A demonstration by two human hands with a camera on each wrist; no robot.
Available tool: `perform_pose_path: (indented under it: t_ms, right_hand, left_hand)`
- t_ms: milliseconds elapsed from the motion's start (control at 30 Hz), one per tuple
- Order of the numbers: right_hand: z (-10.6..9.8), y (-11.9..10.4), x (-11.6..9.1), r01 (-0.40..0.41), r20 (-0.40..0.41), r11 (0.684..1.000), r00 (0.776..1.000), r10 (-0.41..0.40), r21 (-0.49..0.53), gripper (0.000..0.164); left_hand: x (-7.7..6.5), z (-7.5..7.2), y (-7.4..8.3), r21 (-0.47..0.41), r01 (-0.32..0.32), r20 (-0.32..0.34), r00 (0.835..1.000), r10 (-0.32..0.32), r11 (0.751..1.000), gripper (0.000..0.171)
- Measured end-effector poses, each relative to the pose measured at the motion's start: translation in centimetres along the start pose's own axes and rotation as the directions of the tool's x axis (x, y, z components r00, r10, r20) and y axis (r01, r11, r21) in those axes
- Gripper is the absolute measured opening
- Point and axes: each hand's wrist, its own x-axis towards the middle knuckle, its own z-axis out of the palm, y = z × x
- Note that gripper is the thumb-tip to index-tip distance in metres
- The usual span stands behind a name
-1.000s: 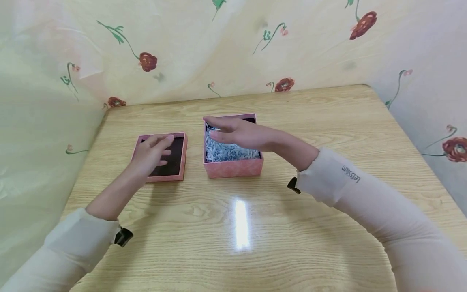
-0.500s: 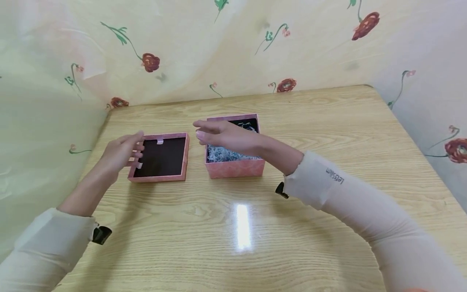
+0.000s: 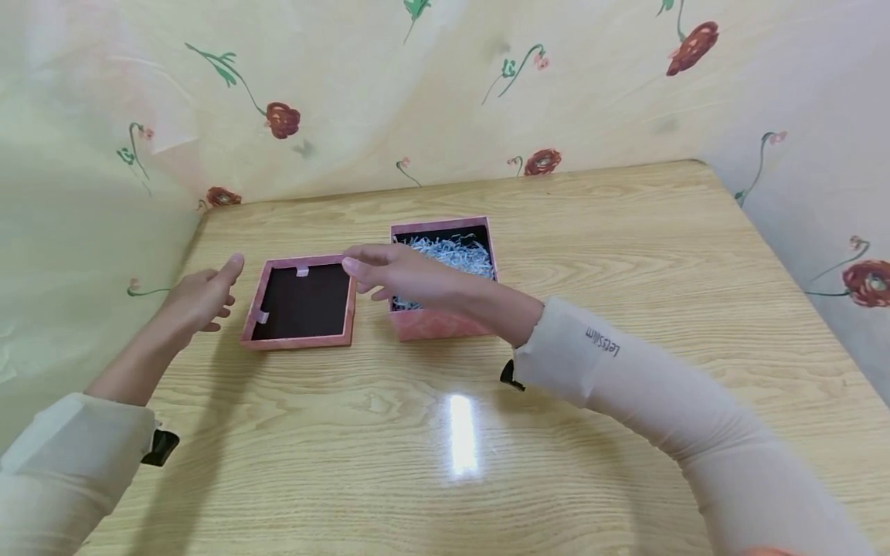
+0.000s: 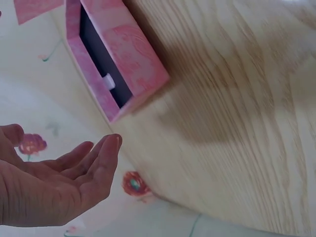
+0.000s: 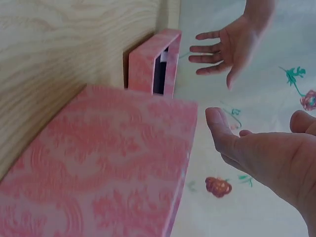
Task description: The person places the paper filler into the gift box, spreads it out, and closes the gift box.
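Observation:
A shallow pink box lid point(image 3: 351, 309) lies inside-up on the table, its dark inner face bare, with two small pale tabs at its edges. Right of it stands a deeper pink patterned box point(image 3: 438, 324) filled with pale blue shredded paper point(image 3: 459, 259). My left hand point(image 3: 198, 301) hovers left of the lid with nothing in it, fingers relaxed and thumb raised. In the left wrist view the same hand point(image 4: 64, 182) shows an upturned palm beside the lid point(image 4: 136, 59). My right hand point(image 3: 403, 274), also holding nothing, reaches over the box's left part, fingertips overlapping the lid's right edge.
Wood-grain table point(image 3: 591, 432) runs under both boxes. A pale flowered sheet point(image 3: 389, 93) hangs behind and along the sides. Each white sleeve carries a black clip point(image 3: 161, 448) near the cuff.
My left hand has moved left from over the lid to beside it, uncovering its inside. The right hand has shifted left across the box toward the lid. Both boxes stay put.

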Motion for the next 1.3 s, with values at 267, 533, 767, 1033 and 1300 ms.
perform_pose_path:
  t_ms: [267, 533, 767, 1033, 1300]
  right_hand:
    - [2.7, 0.3, 1.4, 0.007, 0.021, 0.997, 1.0, -0.008, 0.074, 0.057]
    - [5.1, 1.0, 2.4, -0.053, 0.017, 0.998, 0.998, 0.053, 0.021, 0.064]
    - [6.8, 2.4, 2.9, -0.139, -0.026, 0.99, 0.99, 0.139, -0.015, 0.076]
    - [8.0, 3.0, 4.1, -0.168, -0.204, 0.973, 0.97, 0.135, -0.157, 0.081]
    - [8.5, 4.0, 5.1, -0.153, -0.338, 0.967, 0.938, 0.077, -0.205, 0.089]
  left_hand:
    - [0.6, -0.6, -0.8, 0.014, 0.044, 0.1, 0.994, -0.045, 0.999, 0.107]
    - [1.1, -0.3, -0.8, 0.03, 0.071, 0.145, 0.987, -0.075, 0.997, 0.107]
    - [1.4, -0.2, -0.8, 0.045, 0.086, 0.147, 0.985, -0.092, 0.995, 0.109]
    - [1.6, -0.2, -1.0, -0.031, 0.135, 0.212, 0.969, -0.125, 0.99, 0.104]
    - [2.0, -0.1, -1.3, -0.048, 0.156, 0.238, 0.961, -0.141, 0.987, 0.105]
